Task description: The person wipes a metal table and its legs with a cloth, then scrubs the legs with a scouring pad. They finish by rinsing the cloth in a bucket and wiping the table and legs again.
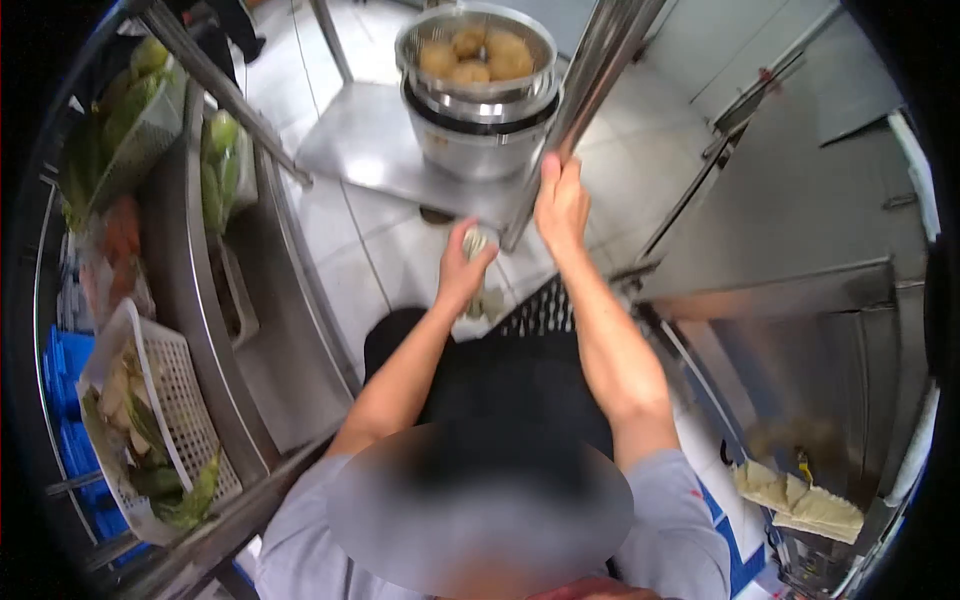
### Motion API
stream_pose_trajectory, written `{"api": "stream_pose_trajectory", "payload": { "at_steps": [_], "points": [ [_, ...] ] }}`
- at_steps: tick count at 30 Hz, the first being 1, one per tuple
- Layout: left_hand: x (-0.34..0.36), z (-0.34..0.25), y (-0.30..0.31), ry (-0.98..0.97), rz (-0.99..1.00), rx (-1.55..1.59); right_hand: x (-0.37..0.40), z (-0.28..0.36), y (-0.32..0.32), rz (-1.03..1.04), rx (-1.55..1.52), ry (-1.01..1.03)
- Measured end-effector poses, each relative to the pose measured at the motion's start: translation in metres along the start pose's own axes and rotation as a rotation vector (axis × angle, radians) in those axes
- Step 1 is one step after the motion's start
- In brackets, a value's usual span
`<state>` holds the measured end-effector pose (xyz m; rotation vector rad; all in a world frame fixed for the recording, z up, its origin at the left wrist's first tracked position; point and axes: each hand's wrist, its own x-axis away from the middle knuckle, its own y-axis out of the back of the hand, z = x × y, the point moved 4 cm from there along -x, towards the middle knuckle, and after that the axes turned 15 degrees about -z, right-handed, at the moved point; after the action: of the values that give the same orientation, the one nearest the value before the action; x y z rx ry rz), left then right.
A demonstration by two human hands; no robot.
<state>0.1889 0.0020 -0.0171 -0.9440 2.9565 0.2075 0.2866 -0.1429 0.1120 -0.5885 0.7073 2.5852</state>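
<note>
The low steel surface (350, 150), joined to an upright post (600, 60), is carrying a steel pot (480, 135), and the side shelf (175, 260) is holding a white basket (185, 400).

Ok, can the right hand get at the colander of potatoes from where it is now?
Probably yes. The right hand grips the steel post just beside the colander, which sits open-topped on a stack of pots; nothing shows between them. It would have to let go of the post first.
</note>
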Motion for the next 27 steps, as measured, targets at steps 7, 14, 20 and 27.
{"api": "stream_pose_trajectory", "payload": {
  "at_steps": [7, 14, 20, 27],
  "points": [
    [-0.005, -0.002, 0.008, -0.038, -0.049, -0.077, 0.009, 0.007, -0.008, 0.052, -0.006, 0.033],
    [-0.009, -0.006, 0.012, -0.075, -0.046, -0.09, 0.035, 0.039, -0.017, 0.088, -0.176, 0.073],
    [-0.008, 0.016, 0.029, -0.04, -0.08, 0.02, 0.06, 0.063, -0.032, 0.205, -0.214, 0.104],
    [-0.011, 0.01, 0.056, 0.036, -0.242, 0.038, 0.08, 0.096, -0.037, 0.296, -0.262, 0.173]
  ]
}}
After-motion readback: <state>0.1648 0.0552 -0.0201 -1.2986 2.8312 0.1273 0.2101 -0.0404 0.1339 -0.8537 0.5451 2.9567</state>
